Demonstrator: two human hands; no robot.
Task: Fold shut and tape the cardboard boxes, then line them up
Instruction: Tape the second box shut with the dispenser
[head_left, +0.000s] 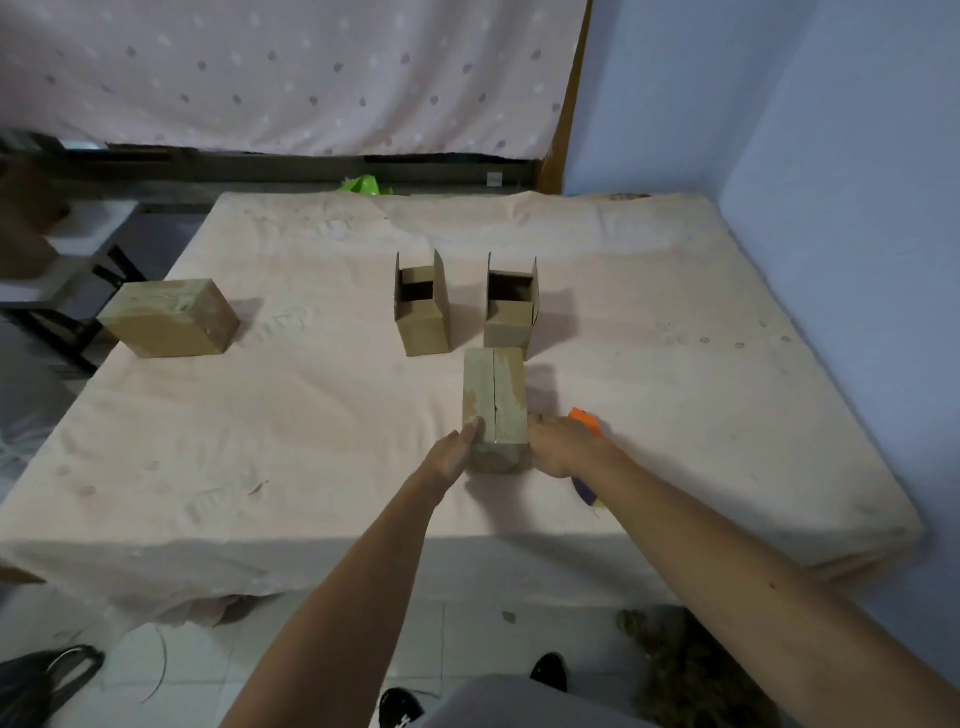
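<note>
Mattress (311, 441): covered in a peach sheet, it carried all four cardboard boxes.
Large shut box (169, 319): stood alone near the mattress's left edge, well apart from both hands.
Near box (496, 400): long and narrow, it lay flaps shut with a seam running down its top. Its near end sat between the two hands.
Left open box (422, 317): stood upright behind the near box and to its left, side flaps raised.
Right open box (510, 317): stood upright just behind the near box's far end, flaps raised.
Left hand (454, 454): fingers straight, pressed flat against the near box's left side at its near corner.
Right hand (566, 447): lay against the near box's right side, over the orange tool. Whether it gripped anything could not be told.
Orange tool (584, 420): showed partly from under the right hand, just right of the near box.
</note>
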